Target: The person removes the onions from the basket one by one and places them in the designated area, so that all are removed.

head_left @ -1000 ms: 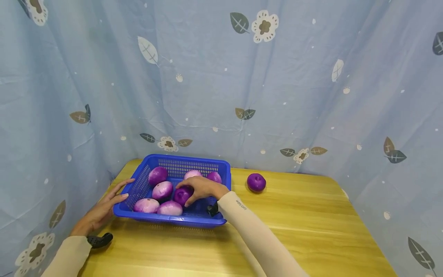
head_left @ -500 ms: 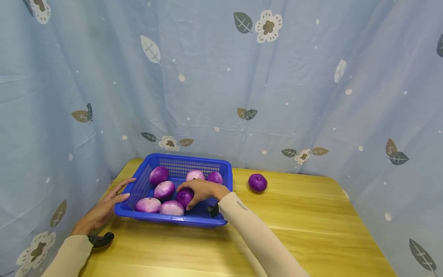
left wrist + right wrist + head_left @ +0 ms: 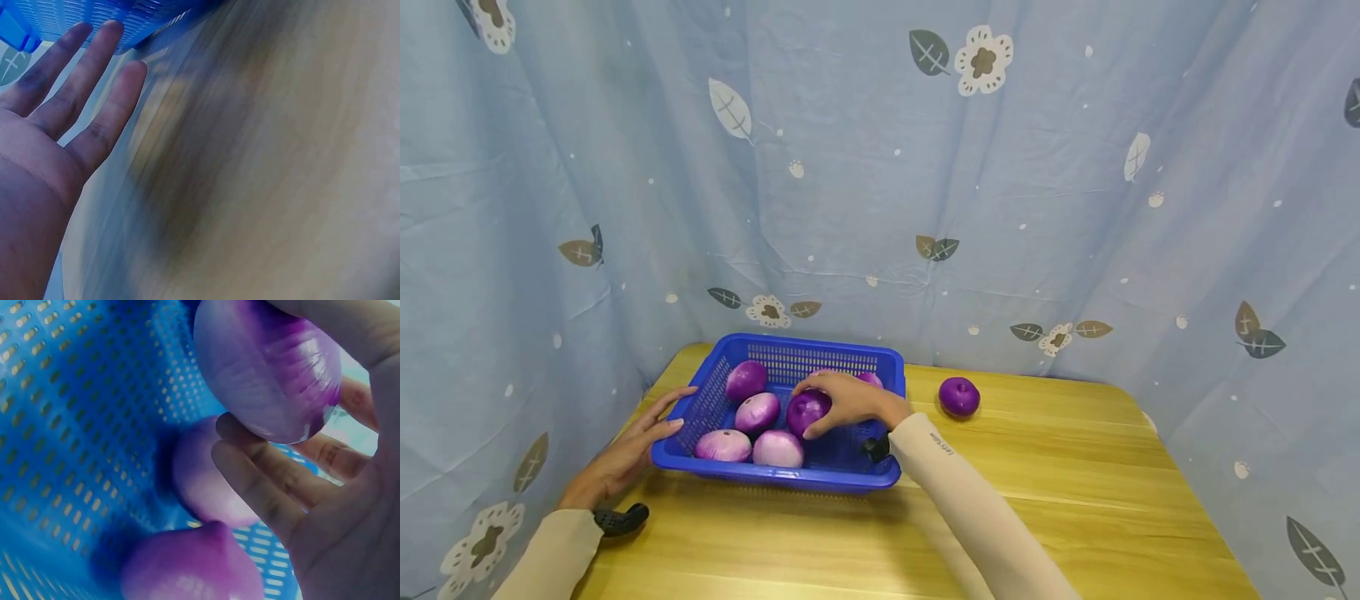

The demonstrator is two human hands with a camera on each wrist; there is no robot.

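Eight purple onions (image 3: 958, 397), one blue basket (image 3: 775, 475), two hands (image 3: 853, 400), two beige sleeves (image 3: 977, 500) and one table (image 3: 1060, 475) show.

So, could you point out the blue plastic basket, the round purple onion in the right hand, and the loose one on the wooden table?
Blue plastic basket (image 3: 775, 475), head view: front rim.
Held round purple onion (image 3: 808, 412), head view: visible middle.
Loose round purple onion (image 3: 959, 398), head view: middle.
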